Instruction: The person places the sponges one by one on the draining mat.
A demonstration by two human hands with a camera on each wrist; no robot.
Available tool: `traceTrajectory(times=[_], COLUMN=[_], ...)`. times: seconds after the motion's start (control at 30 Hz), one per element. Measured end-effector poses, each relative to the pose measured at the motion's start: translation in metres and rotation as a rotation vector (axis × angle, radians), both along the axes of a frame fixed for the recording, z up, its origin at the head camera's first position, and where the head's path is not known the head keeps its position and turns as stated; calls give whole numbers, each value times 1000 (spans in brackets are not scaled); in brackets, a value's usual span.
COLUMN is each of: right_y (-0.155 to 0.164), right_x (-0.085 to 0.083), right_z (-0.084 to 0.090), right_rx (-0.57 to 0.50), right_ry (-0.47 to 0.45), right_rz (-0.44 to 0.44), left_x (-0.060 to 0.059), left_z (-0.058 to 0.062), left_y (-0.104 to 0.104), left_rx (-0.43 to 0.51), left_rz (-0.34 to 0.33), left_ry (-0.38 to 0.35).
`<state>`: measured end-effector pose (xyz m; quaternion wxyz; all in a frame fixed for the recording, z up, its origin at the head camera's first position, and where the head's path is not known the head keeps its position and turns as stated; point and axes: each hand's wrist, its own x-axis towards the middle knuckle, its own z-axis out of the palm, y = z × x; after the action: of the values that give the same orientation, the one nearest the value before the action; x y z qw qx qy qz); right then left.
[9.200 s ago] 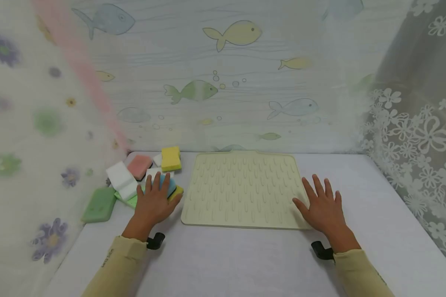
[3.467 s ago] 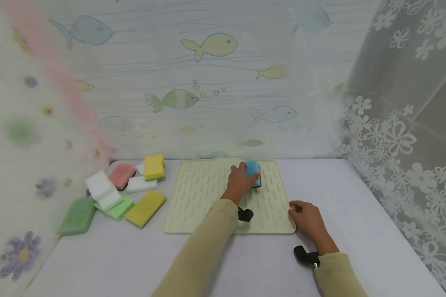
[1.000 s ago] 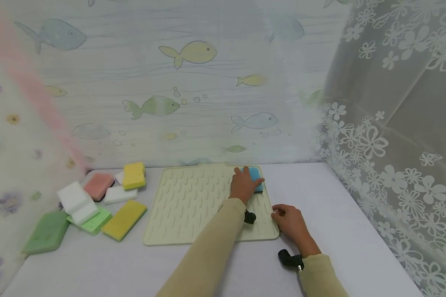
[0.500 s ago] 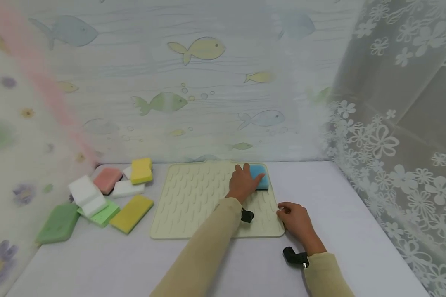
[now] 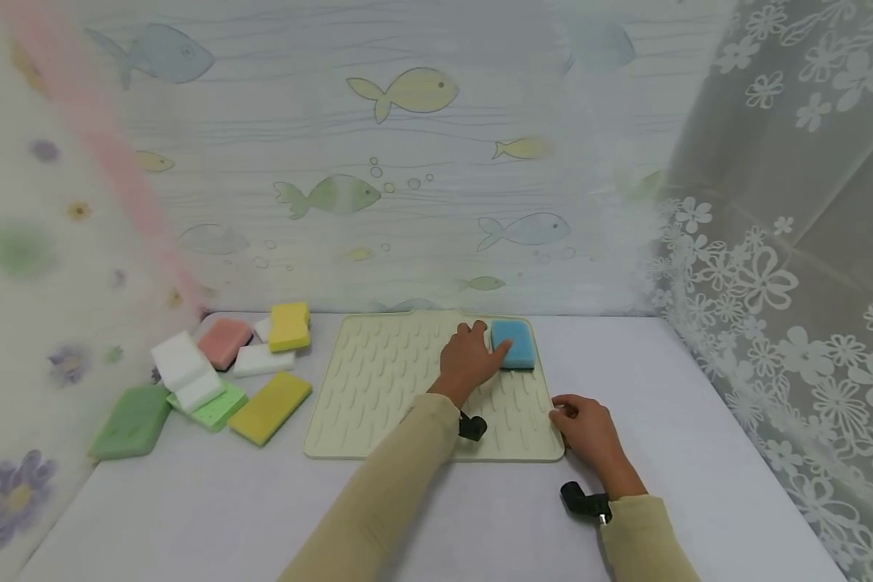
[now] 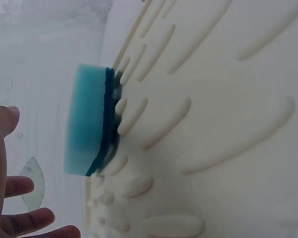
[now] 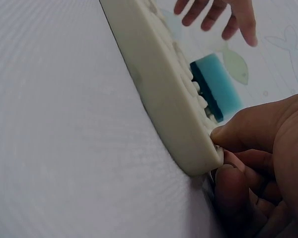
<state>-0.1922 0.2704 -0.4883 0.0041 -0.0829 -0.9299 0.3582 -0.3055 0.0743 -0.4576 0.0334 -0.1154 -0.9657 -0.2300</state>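
A blue sponge [image 5: 513, 343] with a dark scouring side underneath lies at the far right corner of a cream ridged mat [image 5: 393, 388]. My left hand [image 5: 471, 356] hovers over the mat just left of that sponge. In the left wrist view its fingers [image 6: 27, 220] are spread, with a gap between them and the sponge. At the mat's right edge, my right hand [image 5: 589, 432] pinches the rim near the front corner. The right wrist view shows its thumb [image 7: 238, 131] on top of the rim and curled fingers below it.
To the left lie a yellow sponge [image 5: 289, 326], a yellow-green sponge [image 5: 271, 406], a pink sponge [image 5: 225, 343], white sponges [image 5: 187, 368], a light green piece [image 5: 221, 406] and a green sponge [image 5: 132, 420]. A fish-patterned curtain [image 5: 407, 162] hangs behind the white table [image 5: 211, 517].
My left hand has carried the blue sponge from the left pile to the mat's far right corner, let go and drawn slightly left. The right hand went from spread fingers to pinching the mat's edge.
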Motion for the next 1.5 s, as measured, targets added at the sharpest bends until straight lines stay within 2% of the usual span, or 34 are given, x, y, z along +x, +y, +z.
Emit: traceTrajectory(times=[0.13, 0.37, 0.6, 1.0, 1.33, 1.5], right_y=[-1, -1, -1, -1, -3, -3], right_x=[1, 2, 2, 0, 2, 2], right_z=[2, 4, 3, -1, 4, 3], right_rx=[-4, -12, 5, 14, -7, -5], right_ry=[-2, -19, -10, -37, -42, -44], right_rz=[0, 4, 0, -13, -16, -11], left_x=[6, 15, 26, 41, 51, 55], left_z=[5, 8, 10, 16, 16, 14], left_y=[-10, -28, -51, -96, -132, -149], left_rx=[-38, -169, -234, -266, -207, -208], left_rz=[-6, -15, -27, 13, 64, 99], left_ry=[11, 40, 58, 53, 60, 46])
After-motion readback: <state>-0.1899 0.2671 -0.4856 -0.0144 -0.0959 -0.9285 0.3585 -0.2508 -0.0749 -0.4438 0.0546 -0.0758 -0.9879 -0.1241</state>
